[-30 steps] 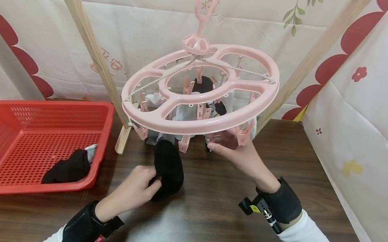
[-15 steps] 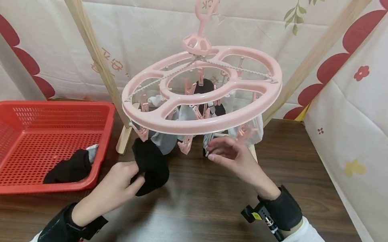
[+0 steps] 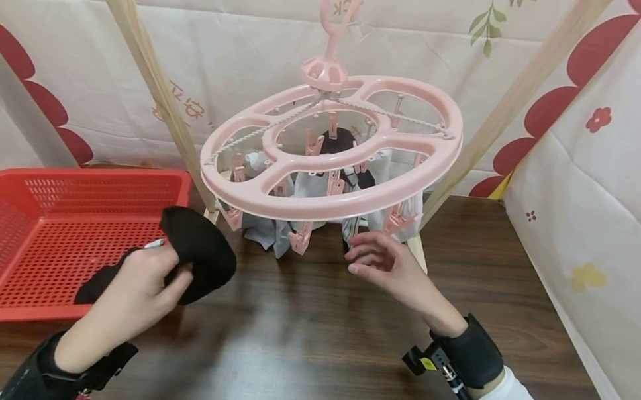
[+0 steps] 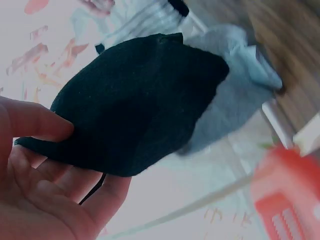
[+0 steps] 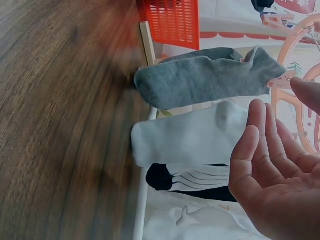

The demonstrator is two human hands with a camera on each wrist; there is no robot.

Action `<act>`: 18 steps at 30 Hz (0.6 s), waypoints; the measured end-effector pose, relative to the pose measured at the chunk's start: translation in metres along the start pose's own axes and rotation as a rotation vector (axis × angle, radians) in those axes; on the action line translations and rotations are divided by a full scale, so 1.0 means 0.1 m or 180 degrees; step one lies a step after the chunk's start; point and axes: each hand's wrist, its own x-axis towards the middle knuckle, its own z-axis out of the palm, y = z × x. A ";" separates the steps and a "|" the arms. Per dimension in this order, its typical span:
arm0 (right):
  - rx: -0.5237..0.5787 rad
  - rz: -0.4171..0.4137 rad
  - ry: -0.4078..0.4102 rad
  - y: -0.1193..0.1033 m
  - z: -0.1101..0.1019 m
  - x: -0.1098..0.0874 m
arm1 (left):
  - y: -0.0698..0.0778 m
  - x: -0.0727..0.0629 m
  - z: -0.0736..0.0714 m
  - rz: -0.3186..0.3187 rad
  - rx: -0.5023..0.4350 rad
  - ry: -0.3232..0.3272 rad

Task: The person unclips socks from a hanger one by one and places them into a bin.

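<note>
Black sock fabric (image 3: 204,254) is pinched in the left fingers (image 4: 112,196); the right fingers (image 5: 244,162) curve loosely.

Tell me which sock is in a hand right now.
The plain black sock, pinched by the left hand. The grey sock, white sock and striped sock hang under the pink hanger; another dark piece lies in the red basket.

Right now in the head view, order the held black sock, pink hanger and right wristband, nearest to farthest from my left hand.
1. Black sock: gripped by the left hand.
2. Pink hanger: ahead, rightward.
3. Right wristband: farther right, on the other arm.
</note>
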 end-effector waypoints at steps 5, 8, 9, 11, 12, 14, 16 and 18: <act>-0.0014 0.0089 -0.0067 0.03 -0.02 -0.02 | -0.11 -0.01 -0.16 -0.0180 0.0123 0.0098; -0.0029 0.0167 -0.0109 0.05 -0.03 -0.04 | -0.19 -0.03 -0.24 -0.0243 0.0307 0.0160; -0.0023 0.0192 -0.0128 0.06 -0.04 -0.04 | -0.21 -0.03 -0.26 -0.0253 0.0380 0.0182; -0.0026 0.0223 -0.0163 0.07 -0.04 -0.06 | -0.26 -0.05 -0.31 -0.0317 0.0504 0.0200; -0.0033 0.0226 -0.0177 0.08 -0.04 -0.07 | -0.28 -0.06 -0.33 -0.0360 0.0546 0.0199; -0.0036 0.0238 -0.0196 0.09 -0.04 -0.09 | -0.32 -0.07 -0.37 -0.0453 0.0621 0.0198; -0.0027 0.0268 -0.0194 0.10 -0.05 -0.10 | -0.36 -0.09 -0.42 -0.0530 0.0689 0.0199; -0.0003 0.0298 -0.0180 0.11 -0.06 -0.12 | -0.41 -0.09 -0.47 -0.0566 0.0766 0.0217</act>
